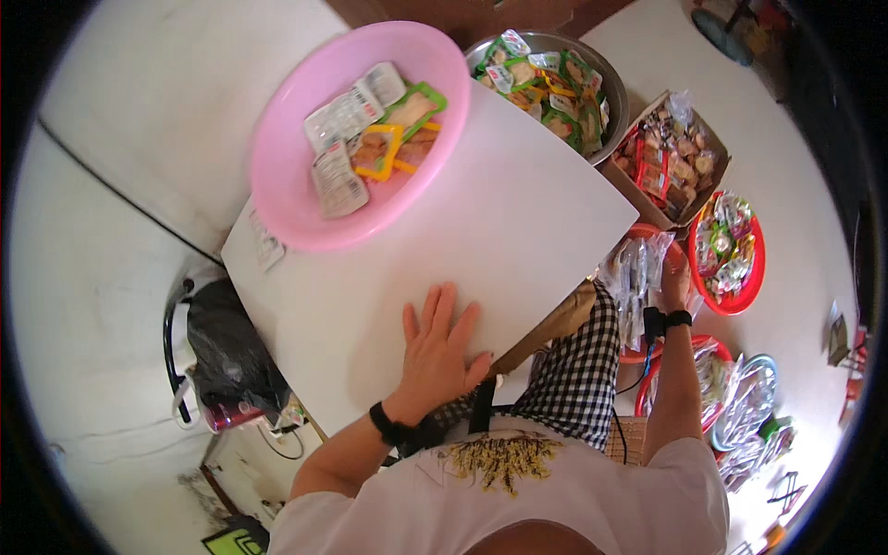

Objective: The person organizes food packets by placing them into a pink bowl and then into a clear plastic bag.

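My left hand (pixel 440 347) rests palm down on the white tabletop (pixel 513 201), fingers spread, holding nothing. Ahead of it stands a pink plastic basin (pixel 277 166) with several sealed food packets (pixel 345 114) inside, some white-backed with print, others edged in green or yellow. Off to the right and below the table's edge, my right hand (pixel 674 281) reaches into a red plastic basin (pixel 642 357) of long clear plastic packages (pixel 633 277). Its fingers are partly hidden there, so whether they grip a package is unclear.
A metal bowl (pixel 616 66) of packets and a cardboard box (pixel 718 166) of wrapped snacks stand beyond the table's right edge. Another red basin (pixel 756 281) holds wrapped items. More filled basins, including a blue one (pixel 766 364), sit behind my right arm. A black plastic bag (pixel 232 347) is left of the table.
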`<act>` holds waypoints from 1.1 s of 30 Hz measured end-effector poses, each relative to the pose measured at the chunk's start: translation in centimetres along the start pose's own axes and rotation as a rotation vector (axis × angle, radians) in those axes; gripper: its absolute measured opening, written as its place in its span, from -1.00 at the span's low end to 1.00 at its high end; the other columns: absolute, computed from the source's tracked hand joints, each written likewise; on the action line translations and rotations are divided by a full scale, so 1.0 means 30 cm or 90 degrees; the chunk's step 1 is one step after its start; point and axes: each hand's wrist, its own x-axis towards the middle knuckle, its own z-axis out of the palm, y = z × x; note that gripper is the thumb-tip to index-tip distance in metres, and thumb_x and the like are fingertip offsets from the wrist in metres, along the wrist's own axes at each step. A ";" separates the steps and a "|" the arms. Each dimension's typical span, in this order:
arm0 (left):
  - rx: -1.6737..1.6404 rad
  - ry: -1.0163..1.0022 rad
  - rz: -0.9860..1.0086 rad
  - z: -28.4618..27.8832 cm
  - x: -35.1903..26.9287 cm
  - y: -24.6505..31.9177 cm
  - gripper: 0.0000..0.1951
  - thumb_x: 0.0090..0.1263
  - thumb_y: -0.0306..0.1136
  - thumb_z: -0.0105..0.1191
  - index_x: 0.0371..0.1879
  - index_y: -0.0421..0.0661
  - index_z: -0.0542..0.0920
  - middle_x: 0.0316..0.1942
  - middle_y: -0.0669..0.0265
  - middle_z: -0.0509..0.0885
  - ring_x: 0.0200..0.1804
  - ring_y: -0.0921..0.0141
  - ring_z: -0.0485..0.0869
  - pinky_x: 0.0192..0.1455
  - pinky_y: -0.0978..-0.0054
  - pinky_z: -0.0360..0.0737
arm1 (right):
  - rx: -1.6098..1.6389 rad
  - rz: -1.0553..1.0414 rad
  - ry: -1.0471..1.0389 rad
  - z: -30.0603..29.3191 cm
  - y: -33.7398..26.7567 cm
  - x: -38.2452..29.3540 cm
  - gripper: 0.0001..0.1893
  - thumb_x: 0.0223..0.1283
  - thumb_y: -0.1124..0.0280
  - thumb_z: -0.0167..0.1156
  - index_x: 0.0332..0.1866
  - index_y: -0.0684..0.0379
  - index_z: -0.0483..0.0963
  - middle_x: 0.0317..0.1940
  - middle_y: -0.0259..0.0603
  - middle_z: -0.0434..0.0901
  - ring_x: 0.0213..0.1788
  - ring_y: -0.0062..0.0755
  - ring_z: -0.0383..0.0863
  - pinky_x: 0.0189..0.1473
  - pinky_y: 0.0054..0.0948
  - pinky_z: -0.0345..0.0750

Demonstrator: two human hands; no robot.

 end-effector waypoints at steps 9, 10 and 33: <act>-0.030 0.126 0.059 0.031 -0.014 -0.018 -0.39 0.22 -0.11 0.10 0.23 -0.18 0.40 0.38 -0.19 0.19 0.43 -0.09 0.17 0.31 -0.33 0.06 | 0.259 -0.302 0.074 -0.486 -0.901 -0.263 -0.55 0.23 0.57 0.16 0.25 0.30 0.38 0.13 -0.01 0.52 0.17 -0.20 0.52 0.23 -0.32 0.43; -0.027 0.126 0.061 0.037 -0.017 -0.025 -0.38 0.23 -0.09 0.11 0.25 -0.16 0.39 0.40 -0.16 0.19 0.44 -0.08 0.16 0.32 -0.32 0.06 | 0.204 -0.370 0.059 -0.509 -0.985 -0.317 -0.55 0.23 0.57 0.16 0.25 0.30 0.37 0.16 -0.02 0.49 0.17 -0.19 0.51 0.24 -0.32 0.43; 0.070 0.028 0.066 -0.051 0.123 -0.366 -0.23 0.23 0.02 0.12 0.42 -0.02 0.25 0.46 -0.07 0.15 0.52 0.04 0.07 0.44 -0.22 -0.04 | 0.067 -0.595 -0.273 -0.501 -1.242 -0.616 -0.51 0.06 0.24 0.32 0.10 0.24 0.49 0.22 0.16 0.42 0.27 0.08 0.42 0.31 -0.22 0.39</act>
